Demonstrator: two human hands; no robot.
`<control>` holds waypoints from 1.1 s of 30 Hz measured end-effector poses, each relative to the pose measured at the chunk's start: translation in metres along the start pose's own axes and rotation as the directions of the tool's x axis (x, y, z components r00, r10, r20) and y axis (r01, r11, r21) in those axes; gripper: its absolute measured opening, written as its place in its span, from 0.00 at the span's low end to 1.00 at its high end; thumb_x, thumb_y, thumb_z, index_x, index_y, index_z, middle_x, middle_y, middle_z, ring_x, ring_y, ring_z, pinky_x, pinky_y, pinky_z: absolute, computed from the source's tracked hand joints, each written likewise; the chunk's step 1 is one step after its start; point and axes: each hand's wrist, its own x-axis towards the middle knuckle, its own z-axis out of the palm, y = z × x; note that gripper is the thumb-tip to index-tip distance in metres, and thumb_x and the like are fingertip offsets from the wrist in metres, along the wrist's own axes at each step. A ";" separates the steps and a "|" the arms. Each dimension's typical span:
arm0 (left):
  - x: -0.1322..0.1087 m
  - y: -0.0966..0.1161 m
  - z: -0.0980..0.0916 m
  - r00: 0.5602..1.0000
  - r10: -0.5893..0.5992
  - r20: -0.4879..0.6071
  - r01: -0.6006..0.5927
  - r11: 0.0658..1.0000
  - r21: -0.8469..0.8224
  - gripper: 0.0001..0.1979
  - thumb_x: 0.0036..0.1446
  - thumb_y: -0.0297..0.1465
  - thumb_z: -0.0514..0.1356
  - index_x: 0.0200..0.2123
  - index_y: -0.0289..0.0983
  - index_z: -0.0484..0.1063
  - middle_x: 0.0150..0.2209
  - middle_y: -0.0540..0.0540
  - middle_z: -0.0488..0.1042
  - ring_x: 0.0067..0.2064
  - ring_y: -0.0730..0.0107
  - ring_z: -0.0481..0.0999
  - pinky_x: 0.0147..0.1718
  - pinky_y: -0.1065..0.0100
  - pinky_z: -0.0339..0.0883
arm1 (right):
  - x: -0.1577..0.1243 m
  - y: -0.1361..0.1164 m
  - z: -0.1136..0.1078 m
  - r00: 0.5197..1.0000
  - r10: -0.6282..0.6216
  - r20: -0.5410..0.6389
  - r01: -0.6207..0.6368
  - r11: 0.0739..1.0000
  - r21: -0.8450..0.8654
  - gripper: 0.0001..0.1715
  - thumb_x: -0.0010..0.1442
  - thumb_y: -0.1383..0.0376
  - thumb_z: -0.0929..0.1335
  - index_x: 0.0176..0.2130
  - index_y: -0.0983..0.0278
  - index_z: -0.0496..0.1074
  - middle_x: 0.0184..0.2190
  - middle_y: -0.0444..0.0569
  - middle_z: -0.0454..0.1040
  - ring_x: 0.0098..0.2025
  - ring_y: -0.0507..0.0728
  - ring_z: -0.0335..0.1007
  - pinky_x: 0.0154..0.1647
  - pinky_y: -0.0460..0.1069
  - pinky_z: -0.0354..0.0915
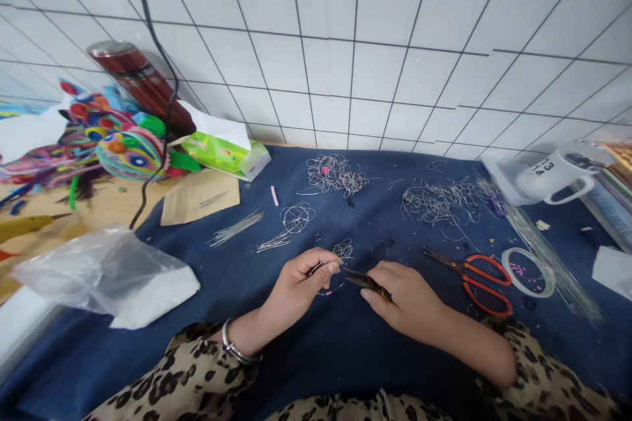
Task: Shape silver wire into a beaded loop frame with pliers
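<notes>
My left hand (301, 279) is closed in a pinch on a thin wire loop (332, 289) over the dark blue cloth (296, 355). My right hand (402, 296) is closed round small dark pliers (363, 281), and their tip points left at the wire by my left fingertips. Just beyond my hands lies a small wire coil (343, 250). A silver bracelet (236, 348) sits on my left wrist.
Orange-handled scissors (476, 279) and a tape roll (528, 272) lie at the right. Wire tangles (439, 200), straight wire bundles (236, 229), a white mug (555, 174), a tissue pack (227, 152), a plastic bag (111, 273), colourful craft pieces (113, 138) and a red cylinder (141, 82) surround the cloth.
</notes>
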 end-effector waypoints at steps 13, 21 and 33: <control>-0.003 -0.002 0.003 0.998 0.017 0.063 -0.018 1.000 0.019 0.09 0.58 0.33 0.55 0.34 0.34 0.72 0.27 0.49 0.69 0.25 0.75 0.67 0.29 0.71 0.63 | 0.002 0.000 0.014 0.992 0.005 -0.123 -0.037 0.966 -0.257 0.11 0.59 0.63 0.60 0.36 0.65 0.68 0.31 0.51 0.67 0.36 0.57 0.62 0.38 0.52 0.57; -0.001 -0.002 0.002 0.997 -0.062 0.049 0.066 0.994 -0.082 0.10 0.58 0.34 0.54 0.36 0.34 0.71 0.23 0.51 0.68 0.27 0.73 0.66 0.31 0.70 0.61 | 0.001 0.009 0.009 0.982 -0.104 -0.158 0.089 0.991 -0.101 0.09 0.59 0.63 0.61 0.35 0.65 0.67 0.32 0.50 0.68 0.36 0.56 0.62 0.39 0.51 0.59; -0.001 -0.002 0.002 0.986 -0.046 0.162 0.053 0.998 -0.038 0.10 0.59 0.33 0.53 0.33 0.33 0.70 0.23 0.51 0.67 0.26 0.75 0.65 0.31 0.70 0.60 | 0.004 0.014 0.015 0.980 -0.111 -0.163 0.066 0.964 -0.257 0.09 0.58 0.64 0.62 0.35 0.66 0.68 0.32 0.50 0.67 0.36 0.56 0.61 0.38 0.52 0.57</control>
